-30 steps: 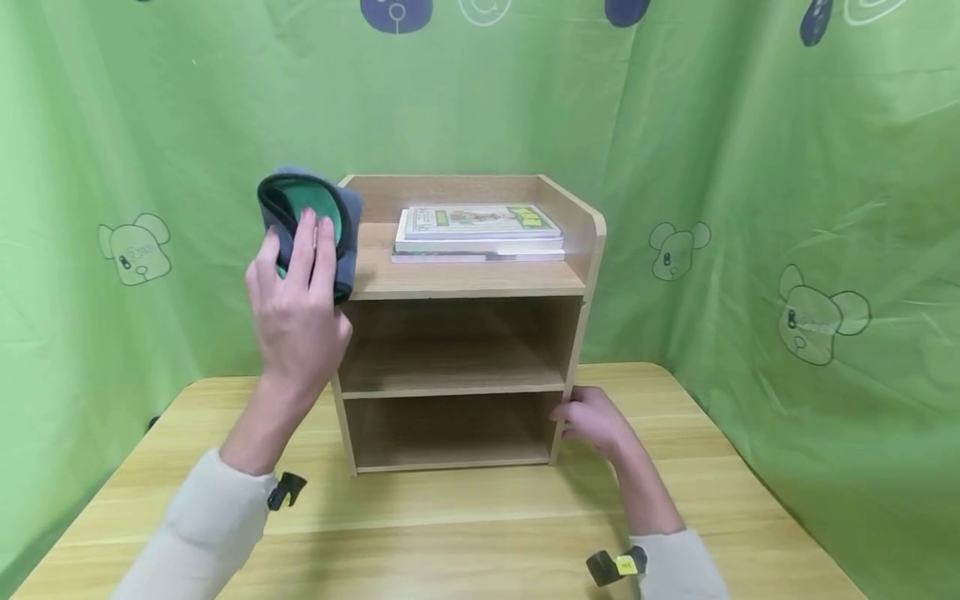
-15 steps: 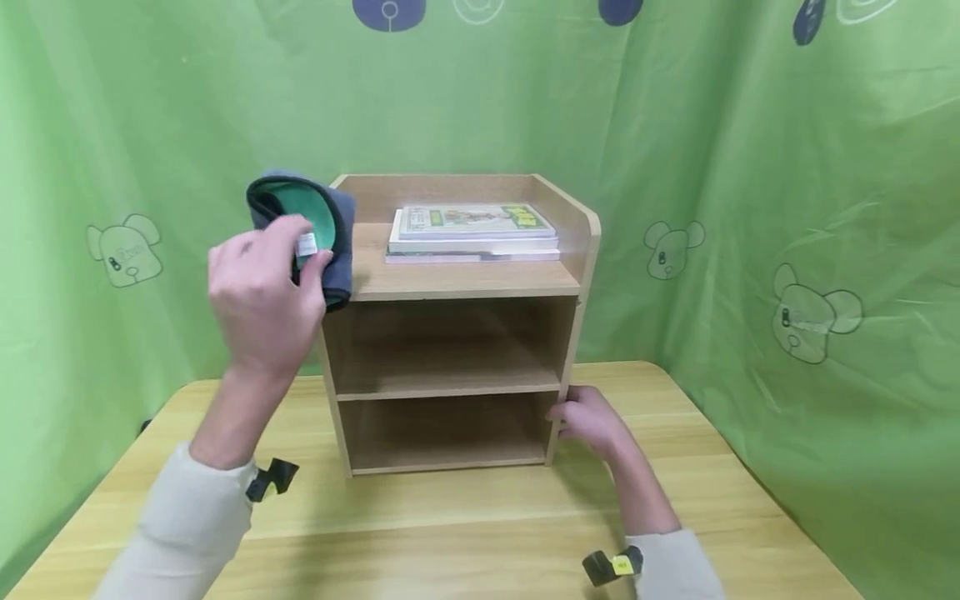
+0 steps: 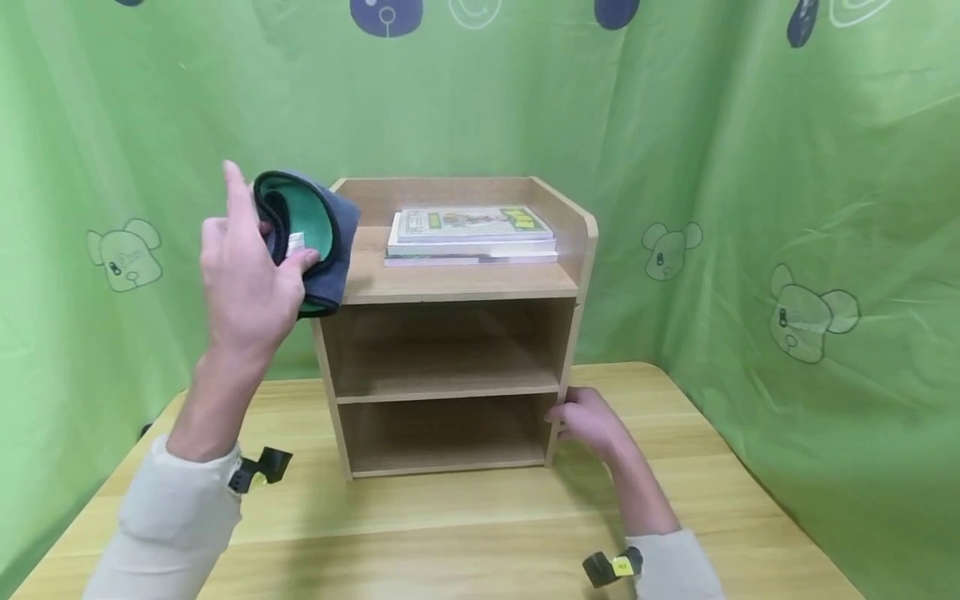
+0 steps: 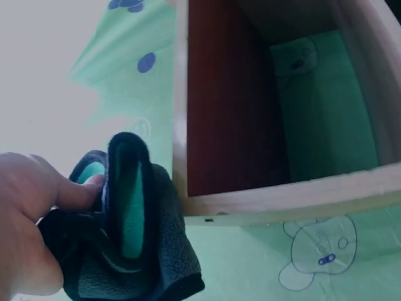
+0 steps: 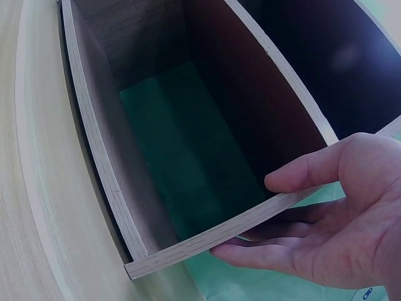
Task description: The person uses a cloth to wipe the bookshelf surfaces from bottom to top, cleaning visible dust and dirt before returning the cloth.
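Note:
My left hand (image 3: 251, 275) pinches a folded cloth (image 3: 341, 242), blue-grey outside and green inside, with black edging and a small white tag. Its index finger points up, away from the fabric. In the left wrist view the thumb presses into the folds of the cloth (image 4: 166, 232), right beside the shelf's side edge. The wooden shelf unit (image 3: 461, 293) stands upright on the table. Low on its right side panel, my right hand (image 3: 592, 421) grips the front edge; the right wrist view has the thumb inside and the fingers (image 5: 263, 256) outside.
A stack of books (image 3: 472, 235) lies on the shelf's top board, inside the raised back and side. Two bare compartments open below it. The wooden table (image 3: 450, 533) runs under everything, and green curtain (image 3: 787, 208) encloses it at the back and sides.
The left hand has shifted a little left and turned, its fingers coming off the cloth's green face and the index finger lifting. The right hand keeps its hold on the shelf unit.

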`<state>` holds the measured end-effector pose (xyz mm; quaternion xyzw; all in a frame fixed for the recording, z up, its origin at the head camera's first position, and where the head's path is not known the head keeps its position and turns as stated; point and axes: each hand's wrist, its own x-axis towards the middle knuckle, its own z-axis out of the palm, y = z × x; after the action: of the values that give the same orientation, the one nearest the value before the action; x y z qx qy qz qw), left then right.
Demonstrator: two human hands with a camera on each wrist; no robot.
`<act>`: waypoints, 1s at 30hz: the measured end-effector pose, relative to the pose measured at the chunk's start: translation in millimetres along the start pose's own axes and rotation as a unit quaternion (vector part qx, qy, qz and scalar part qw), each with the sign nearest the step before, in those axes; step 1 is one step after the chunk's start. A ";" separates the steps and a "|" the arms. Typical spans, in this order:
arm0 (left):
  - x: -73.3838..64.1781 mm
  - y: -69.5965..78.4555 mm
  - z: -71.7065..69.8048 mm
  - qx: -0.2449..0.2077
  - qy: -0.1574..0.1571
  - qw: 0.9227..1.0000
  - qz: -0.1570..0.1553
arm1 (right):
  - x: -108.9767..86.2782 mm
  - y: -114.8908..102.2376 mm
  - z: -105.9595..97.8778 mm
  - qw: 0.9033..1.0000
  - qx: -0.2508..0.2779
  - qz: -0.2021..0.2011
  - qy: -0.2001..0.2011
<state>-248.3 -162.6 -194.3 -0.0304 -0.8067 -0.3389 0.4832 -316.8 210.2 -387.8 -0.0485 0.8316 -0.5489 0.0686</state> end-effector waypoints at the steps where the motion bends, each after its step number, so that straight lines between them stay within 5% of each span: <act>1: -0.5 -0.6 0.5 0.002 -0.007 1.000 0.003 | -0.1 0.6 0.0 1.000 0.000 0.001 0.002; 8: -0.7 0.2 -1.6 0.050 -0.067 0.996 0.041 | 0.5 3.5 -0.4 1.000 -0.003 0.004 0.010; 13: -1.9 6.1 -2.7 0.110 -0.143 0.983 0.032 | 0.9 3.0 0.0 1.000 0.000 0.003 0.008; 16: -2.8 6.3 -1.1 0.118 -0.159 0.980 0.031 | 0.7 1.7 0.1 1.000 -0.002 0.001 0.008; 20: -7.0 -1.0 3.1 0.095 -0.132 0.986 0.046 | 0.1 0.5 0.1 1.000 -0.002 0.000 0.007; 24: -18.8 -16.0 14.2 0.049 -0.052 0.994 0.088 | -0.5 0.5 0.7 1.000 0.001 0.003 0.006; 30: -40.9 -34.1 32.2 0.044 0.047 0.984 0.163 | 0.3 1.1 0.5 1.000 -0.002 -0.001 0.004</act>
<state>-263.8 -158.9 -254.4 -0.1241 -0.7815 -0.2205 0.5703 -317.0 210.1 -389.0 -0.0467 0.8330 -0.5475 0.0645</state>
